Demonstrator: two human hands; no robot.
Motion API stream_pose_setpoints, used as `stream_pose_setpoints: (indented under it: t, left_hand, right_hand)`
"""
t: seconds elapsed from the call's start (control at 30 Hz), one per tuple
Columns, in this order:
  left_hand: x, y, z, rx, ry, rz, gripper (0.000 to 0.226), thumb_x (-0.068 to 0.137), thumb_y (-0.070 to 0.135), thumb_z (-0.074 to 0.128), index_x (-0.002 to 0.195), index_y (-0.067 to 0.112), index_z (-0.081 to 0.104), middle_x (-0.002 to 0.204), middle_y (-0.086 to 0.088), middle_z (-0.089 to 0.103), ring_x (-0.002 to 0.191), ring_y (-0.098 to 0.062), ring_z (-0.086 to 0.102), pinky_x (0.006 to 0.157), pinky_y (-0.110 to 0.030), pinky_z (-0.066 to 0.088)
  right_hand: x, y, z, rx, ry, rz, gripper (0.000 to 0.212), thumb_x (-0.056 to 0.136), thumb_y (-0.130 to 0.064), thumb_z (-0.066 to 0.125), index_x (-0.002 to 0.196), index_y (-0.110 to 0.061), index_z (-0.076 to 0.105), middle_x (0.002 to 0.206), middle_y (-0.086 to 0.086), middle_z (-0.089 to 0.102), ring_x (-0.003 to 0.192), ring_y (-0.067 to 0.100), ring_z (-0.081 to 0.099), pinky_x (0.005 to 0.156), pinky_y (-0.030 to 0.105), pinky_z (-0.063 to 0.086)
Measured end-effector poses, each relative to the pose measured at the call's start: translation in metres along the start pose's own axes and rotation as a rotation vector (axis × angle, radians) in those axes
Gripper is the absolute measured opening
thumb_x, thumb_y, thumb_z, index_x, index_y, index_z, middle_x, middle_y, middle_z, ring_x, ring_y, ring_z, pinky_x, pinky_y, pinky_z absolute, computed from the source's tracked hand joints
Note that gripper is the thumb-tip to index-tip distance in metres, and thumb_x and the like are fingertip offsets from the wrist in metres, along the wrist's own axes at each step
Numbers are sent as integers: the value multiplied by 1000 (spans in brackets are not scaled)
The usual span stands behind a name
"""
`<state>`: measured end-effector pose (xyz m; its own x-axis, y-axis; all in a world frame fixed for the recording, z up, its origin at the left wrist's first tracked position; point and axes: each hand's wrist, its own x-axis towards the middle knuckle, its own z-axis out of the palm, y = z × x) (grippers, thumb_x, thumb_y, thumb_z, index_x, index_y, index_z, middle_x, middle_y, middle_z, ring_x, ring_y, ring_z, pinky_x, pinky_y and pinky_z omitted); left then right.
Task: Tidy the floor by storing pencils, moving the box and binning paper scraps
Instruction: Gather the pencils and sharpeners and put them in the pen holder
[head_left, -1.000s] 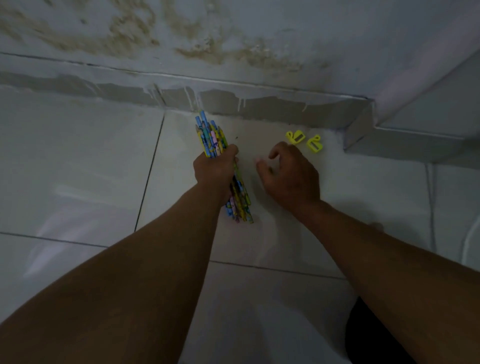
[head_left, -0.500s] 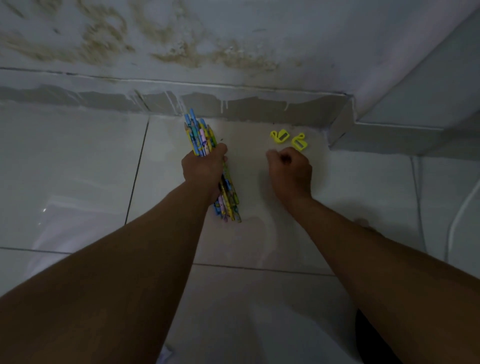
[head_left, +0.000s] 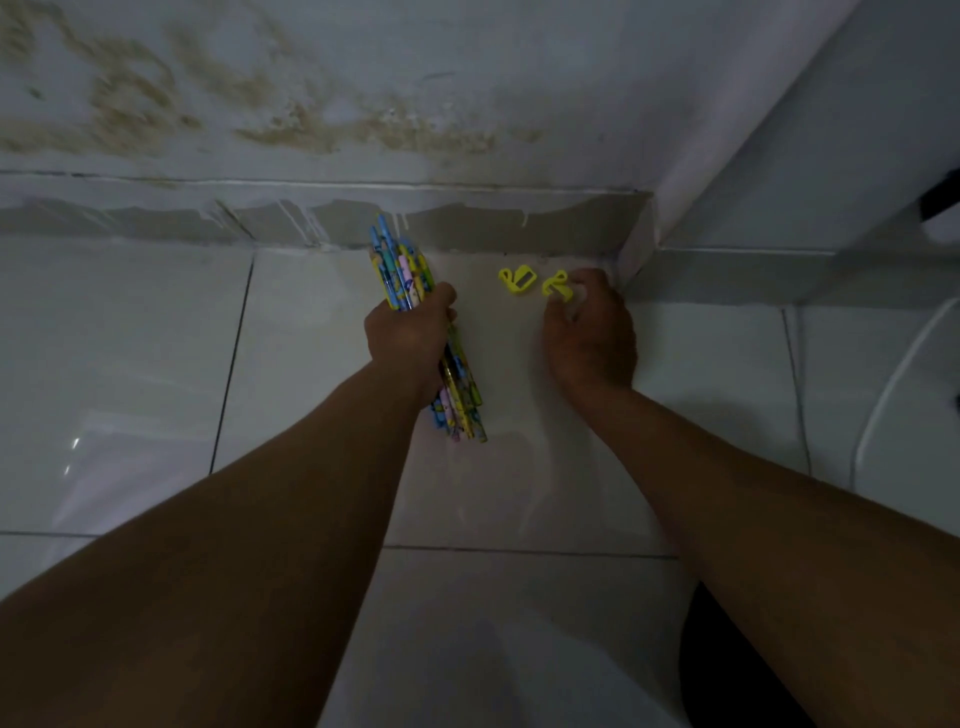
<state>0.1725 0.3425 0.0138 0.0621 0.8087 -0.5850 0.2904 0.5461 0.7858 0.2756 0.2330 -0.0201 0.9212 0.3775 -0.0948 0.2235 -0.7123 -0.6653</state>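
My left hand (head_left: 408, 340) is closed around a thick bundle of colourful pencils (head_left: 402, 273), whose tips point at the wall and whose back ends stick out below my wrist, just above the floor. Two small yellow sharpeners lie on the white floor tile near the corner. My right hand (head_left: 589, 332) rests on the floor with its fingertips curled on the right sharpener (head_left: 556, 285). The left sharpener (head_left: 517, 279) lies free beside it. No box or paper scraps are in view.
A stained wall (head_left: 363, 104) with a grey skirting (head_left: 493, 223) runs across the back. A white cabinet or door side (head_left: 831, 156) forms the corner at right. A white cable (head_left: 893, 384) lies on the floor at far right.
My right hand has moved forward and to the right, from beside the pencils up to the right yellow sharpener. My left hand keeps its hold on the pencil bundle.
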Motion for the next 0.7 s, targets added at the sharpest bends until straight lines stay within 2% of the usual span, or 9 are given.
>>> stream_pose_setpoints:
  t: [0.1,0.3,0.43,0.5,0.57,0.6,0.67,0.7]
  left_hand:
    - [0,1,4,-9,0,4,12,80,19,76,74,11,67,65,-1,64,54,-9,59,51,-20,50]
    - [0,3,6,-31,2,8,11,81,17,75,81,8,68,68,-3,64,56,-11,60,55,-21,51]
    - [0,5,7,-34,5,2,12,80,18,75,75,11,67,68,-3,64,58,-12,60,59,-23,53]
    - [1,6,6,-29,7,4,13,80,18,75,73,12,66,68,-2,64,58,-11,60,59,-23,53]
    - [2,5,6,-23,13,10,12,80,18,75,74,12,67,69,-3,65,59,-12,61,62,-25,54]
    - [2,5,5,-22,14,12,12,80,18,75,74,12,67,69,-3,65,59,-12,61,62,-25,54]
    - [2,4,4,-17,15,11,12,79,19,75,74,12,67,68,-3,66,58,-12,61,61,-24,54]
    - [3,4,3,-13,18,8,12,79,20,76,74,12,67,68,-2,66,57,-11,61,60,-23,54]
  right_hand:
    - [8,8,1,-201,-87,-27,46,87,-42,57,130,-36,46,128,10,49,107,36,57,84,39,44]
    - [19,8,3,-308,-165,-53,56,90,-52,54,141,-36,38,146,13,34,117,34,55,95,39,43]
    - [23,5,3,-350,-150,-162,44,92,-47,52,129,-26,47,126,13,49,109,36,57,80,38,43]
    - [24,4,7,-324,-133,-161,41,91,-47,53,121,-19,49,120,12,54,105,36,58,74,36,40]
    - [22,2,9,-149,-103,-88,37,88,-52,56,106,-20,53,107,7,62,98,30,60,71,33,39]
    - [20,1,9,-12,-77,-30,35,85,-54,60,97,-22,55,95,2,64,90,27,61,69,31,39]
    - [18,-2,8,249,-17,120,29,81,-49,68,81,-22,58,74,-7,62,77,19,60,66,27,41]
    - [19,-4,6,375,-6,209,26,81,-44,69,75,-20,60,70,-6,63,73,18,60,65,28,44]
